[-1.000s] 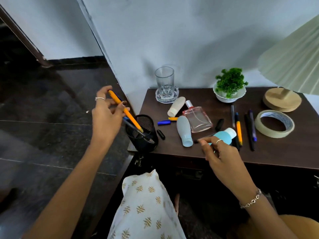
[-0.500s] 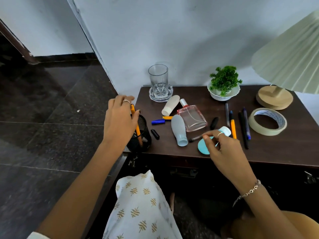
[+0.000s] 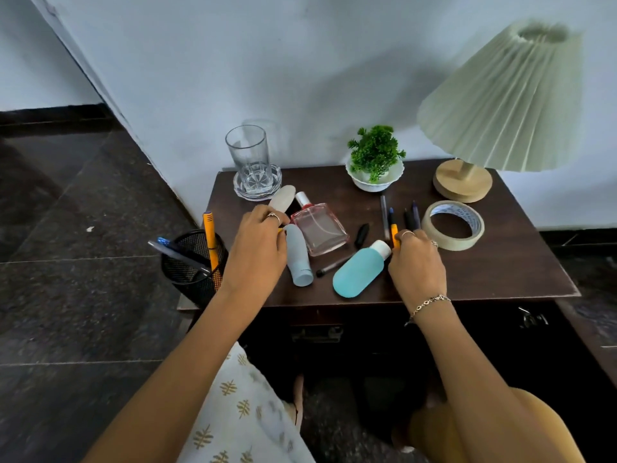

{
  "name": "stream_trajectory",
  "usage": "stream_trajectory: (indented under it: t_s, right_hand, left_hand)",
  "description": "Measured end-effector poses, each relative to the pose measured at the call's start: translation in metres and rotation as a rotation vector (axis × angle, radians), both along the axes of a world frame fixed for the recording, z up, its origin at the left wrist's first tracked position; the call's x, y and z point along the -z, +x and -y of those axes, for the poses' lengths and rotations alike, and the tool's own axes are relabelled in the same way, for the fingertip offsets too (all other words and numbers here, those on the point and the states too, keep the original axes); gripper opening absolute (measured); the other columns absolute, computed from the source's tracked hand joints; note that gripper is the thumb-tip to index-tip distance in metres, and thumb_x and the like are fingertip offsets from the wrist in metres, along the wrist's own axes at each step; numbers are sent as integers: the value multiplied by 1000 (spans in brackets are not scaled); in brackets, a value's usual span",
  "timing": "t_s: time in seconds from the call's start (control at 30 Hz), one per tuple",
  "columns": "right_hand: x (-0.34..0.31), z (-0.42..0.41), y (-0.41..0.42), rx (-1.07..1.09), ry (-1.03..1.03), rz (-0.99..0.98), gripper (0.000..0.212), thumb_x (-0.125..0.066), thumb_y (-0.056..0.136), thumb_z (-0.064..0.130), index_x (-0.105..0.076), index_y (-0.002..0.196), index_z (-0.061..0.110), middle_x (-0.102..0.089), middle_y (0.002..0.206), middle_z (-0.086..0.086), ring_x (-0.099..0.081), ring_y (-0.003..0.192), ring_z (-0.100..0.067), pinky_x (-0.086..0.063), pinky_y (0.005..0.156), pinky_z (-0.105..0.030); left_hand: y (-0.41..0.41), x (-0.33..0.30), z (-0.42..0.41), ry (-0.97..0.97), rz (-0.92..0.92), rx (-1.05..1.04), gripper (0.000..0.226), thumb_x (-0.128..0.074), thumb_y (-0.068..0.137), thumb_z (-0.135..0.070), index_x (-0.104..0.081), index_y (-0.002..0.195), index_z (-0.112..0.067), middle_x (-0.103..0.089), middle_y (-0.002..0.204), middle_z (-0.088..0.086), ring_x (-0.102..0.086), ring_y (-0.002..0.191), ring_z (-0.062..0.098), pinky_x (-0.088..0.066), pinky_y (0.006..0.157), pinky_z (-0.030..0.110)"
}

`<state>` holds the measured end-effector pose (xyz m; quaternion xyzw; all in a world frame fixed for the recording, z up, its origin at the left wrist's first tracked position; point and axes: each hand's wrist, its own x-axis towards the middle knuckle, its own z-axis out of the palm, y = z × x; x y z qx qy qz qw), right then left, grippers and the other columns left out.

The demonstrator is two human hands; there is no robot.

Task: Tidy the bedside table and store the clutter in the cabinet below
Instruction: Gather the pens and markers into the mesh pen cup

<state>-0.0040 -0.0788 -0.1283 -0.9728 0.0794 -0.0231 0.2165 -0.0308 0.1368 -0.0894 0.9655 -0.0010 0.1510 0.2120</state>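
The dark wooden bedside table (image 3: 500,262) carries the clutter. My left hand (image 3: 257,248) hovers over its left part beside a grey-blue bottle (image 3: 297,255); its fingers bend down onto small pieces hidden beneath, with a bit of yellow showing. My right hand (image 3: 417,262) pinches the lower end of an orange pen (image 3: 394,232) lying among several dark pens (image 3: 409,218). A teal bottle (image 3: 357,272), a black pen (image 3: 334,267), a black cap (image 3: 362,233), a pink perfume bottle (image 3: 320,228) and a white tube (image 3: 283,198) lie between my hands. A black mesh pen holder (image 3: 190,262) at the table's left edge holds an orange pen (image 3: 209,235) and others.
A glass (image 3: 248,158) on a saucer stands at the back left, a potted plant (image 3: 375,155) at the back middle, a lamp (image 3: 500,105) at the back right. A tape roll (image 3: 447,243) lies right of the pens. The dark cabinet front (image 3: 317,332) sits below the tabletop.
My left hand dropped the orange pen into the mesh holder and moved right onto the table. My right hand let go of the teal bottle and shifted right to the pens.
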Motion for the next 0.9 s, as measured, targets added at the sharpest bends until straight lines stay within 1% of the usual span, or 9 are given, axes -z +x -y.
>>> stream_trajectory:
  t_s: [0.1, 0.27, 0.37, 0.47, 0.5, 0.6, 0.73, 0.8, 0.9]
  right_hand:
    - [-4, 1, 4, -10, -4, -32, 33, -45, 90, 3, -52, 123, 5, -54, 120, -17, -48, 115, -37, -45, 83, -43]
    - [-8, 3, 9, 9, 47, -39, 41, -47, 85, -1, -51, 126, 5, -57, 118, -20, -52, 112, -40, -46, 86, -44]
    - [-13, 7, 7, 71, 186, -6, 45, -51, 81, 1, -53, 125, 5, -63, 101, -22, -60, 93, -39, -48, 77, -39]
    - [-21, 11, -2, 71, 303, -21, 41, -57, 82, 7, -55, 124, 9, -62, 75, -11, -56, 64, -23, -42, 61, -27]
    - [-23, 11, -6, 55, 324, -27, 40, -59, 83, 8, -56, 123, 9, -60, 70, -7, -53, 60, -17, -39, 55, -25]
    - [-30, 12, -16, 23, 372, -30, 39, -62, 85, 10, -57, 123, 10, -57, 70, -2, -51, 61, -11, -35, 53, -16]
    - [-36, 13, -18, 13, 427, -10, 38, -61, 86, 11, -57, 124, 12, -56, 73, 0, -55, 67, -14, -39, 54, -17]
    - [-37, 13, -17, 8, 440, 1, 37, -61, 86, 11, -57, 123, 13, -56, 73, 1, -55, 67, -13, -41, 56, -17]
    - [-36, 13, -17, -8, 445, 26, 37, -61, 87, 12, -57, 123, 14, -54, 72, 4, -52, 64, -9, -39, 55, -13]
  left_hand:
    - [0, 5, -3, -25, -70, -42, 23, -53, 87, 2, -65, 106, -3, -57, 113, 14, -56, 101, 32, -47, 90, 43]
    - [-4, 15, -7, -32, -160, -77, 26, -51, 88, 2, -65, 110, -2, -57, 115, 16, -59, 102, 33, -47, 93, 44]
    - [0, 18, -8, -35, -181, -120, 28, -49, 90, 2, -63, 114, -1, -56, 117, 16, -58, 103, 32, -47, 92, 41]
    - [10, 19, -6, 24, -214, -144, 36, -48, 88, 5, -58, 121, -3, -54, 115, 15, -54, 103, 32, -44, 85, 36]
    - [14, 20, -6, 46, -225, -143, 38, -49, 87, 6, -57, 123, -4, -53, 115, 15, -52, 103, 32, -43, 82, 36]
    - [25, 25, -5, 140, -240, -136, 42, -50, 87, 4, -52, 128, -4, -49, 117, 14, -47, 105, 32, -44, 80, 38]
    - [30, 36, -3, 282, -264, -151, 35, -47, 92, -8, -51, 127, -8, -45, 127, 9, -45, 111, 31, -42, 85, 41]
    - [31, 42, -4, 281, -267, -161, 35, -46, 94, -10, -50, 129, -11, -45, 130, 7, -45, 111, 31, -41, 86, 42]
    - [34, 49, -7, 260, -249, -184, 34, -45, 95, -9, -51, 128, -12, -45, 130, 7, -45, 111, 31, -41, 89, 43]
